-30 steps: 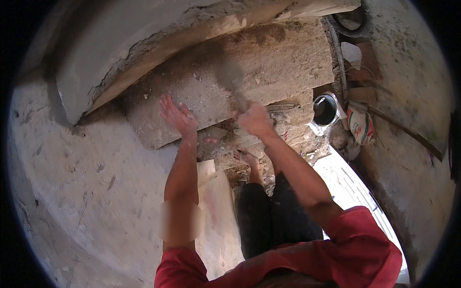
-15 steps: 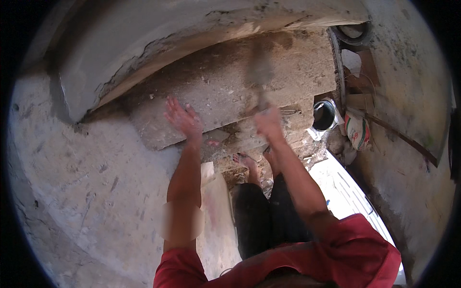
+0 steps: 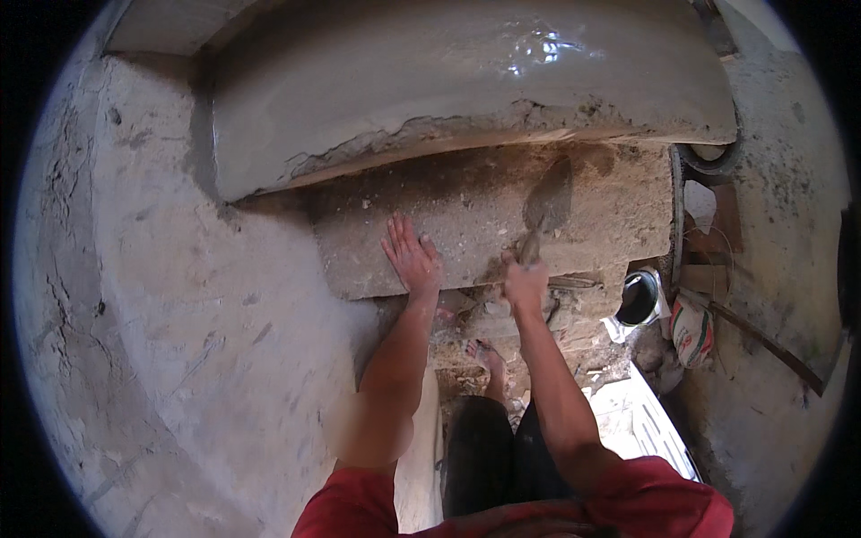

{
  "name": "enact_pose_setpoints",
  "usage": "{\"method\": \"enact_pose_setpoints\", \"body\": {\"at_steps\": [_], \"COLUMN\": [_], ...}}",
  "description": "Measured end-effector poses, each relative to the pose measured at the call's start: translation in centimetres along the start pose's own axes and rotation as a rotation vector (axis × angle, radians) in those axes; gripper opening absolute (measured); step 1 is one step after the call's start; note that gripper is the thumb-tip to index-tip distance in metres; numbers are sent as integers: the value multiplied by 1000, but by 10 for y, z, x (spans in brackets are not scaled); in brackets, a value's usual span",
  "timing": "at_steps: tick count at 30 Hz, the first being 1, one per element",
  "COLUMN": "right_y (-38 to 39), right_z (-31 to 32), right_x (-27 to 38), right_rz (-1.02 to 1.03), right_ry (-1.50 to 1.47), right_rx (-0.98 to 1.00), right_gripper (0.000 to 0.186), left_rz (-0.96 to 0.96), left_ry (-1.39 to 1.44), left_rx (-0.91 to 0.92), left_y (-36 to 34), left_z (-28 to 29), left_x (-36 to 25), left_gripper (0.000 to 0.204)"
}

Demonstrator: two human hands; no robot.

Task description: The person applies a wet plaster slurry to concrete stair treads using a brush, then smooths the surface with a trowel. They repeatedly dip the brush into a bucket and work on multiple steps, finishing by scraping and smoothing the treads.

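Observation:
My right hand is closed around the handle of a trowel. The trowel's pointed grey blade is directed away from me, over the right part of a rough concrete step. I cannot tell whether the blade touches it. To the left, my left hand rests palm down near the step's front edge with its fingers stretched out. Nothing is in it. Beyond the step rises a higher step with a smooth, wet-looking grey surface and a ragged front edge.
A bucket with dark contents stands at the right, next to a printed sack and a long thin strip against the wall. My bare foot is below, among rubble. A plastered wall borders the left side.
My view has shifted so that more of the higher step shows. The trowel, blurred before, now appears clearly and angles to the right. My left hand has come to lie on the step.

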State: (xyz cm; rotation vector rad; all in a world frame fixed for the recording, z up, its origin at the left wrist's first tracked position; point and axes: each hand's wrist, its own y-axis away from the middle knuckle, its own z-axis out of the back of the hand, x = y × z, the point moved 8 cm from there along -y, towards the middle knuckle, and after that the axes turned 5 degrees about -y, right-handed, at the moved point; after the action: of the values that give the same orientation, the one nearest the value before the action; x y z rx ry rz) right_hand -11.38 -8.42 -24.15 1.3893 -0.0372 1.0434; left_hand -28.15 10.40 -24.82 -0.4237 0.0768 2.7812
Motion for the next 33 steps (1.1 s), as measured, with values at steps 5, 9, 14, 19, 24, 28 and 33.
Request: {"method": "enact_pose_setpoints", "body": {"at_steps": [5, 9, 14, 19, 24, 28, 33], "right_y": [26, 33, 17, 29, 45, 43, 52], "right_z": [-53, -44, -54, -66, -84, -87, -86], "right_x": [7, 7, -5, -2, 10, 24, 21], "right_rz": [380, 451, 278, 324, 415, 431, 513], "right_ry": [522, 273, 313, 356, 639, 683, 907], "right_rx": [217, 122, 237, 263, 385, 385, 415], "right_gripper": [36, 36, 29, 27, 38, 40, 45], "left_rz": [-8, 15, 2, 24, 4, 32, 43], "left_ry": [16, 99, 158, 217, 241, 268, 267], "left_rx": [-51, -120, -173, -222, -230, -217, -206], "left_y": [2, 2, 5, 8, 8, 8, 9], "left_z": [7, 11, 10, 15, 15, 14, 17], "left_x": [-2, 1, 6, 9, 12, 16, 14], "left_gripper": [56, 56, 56, 56, 56, 56, 57]}}
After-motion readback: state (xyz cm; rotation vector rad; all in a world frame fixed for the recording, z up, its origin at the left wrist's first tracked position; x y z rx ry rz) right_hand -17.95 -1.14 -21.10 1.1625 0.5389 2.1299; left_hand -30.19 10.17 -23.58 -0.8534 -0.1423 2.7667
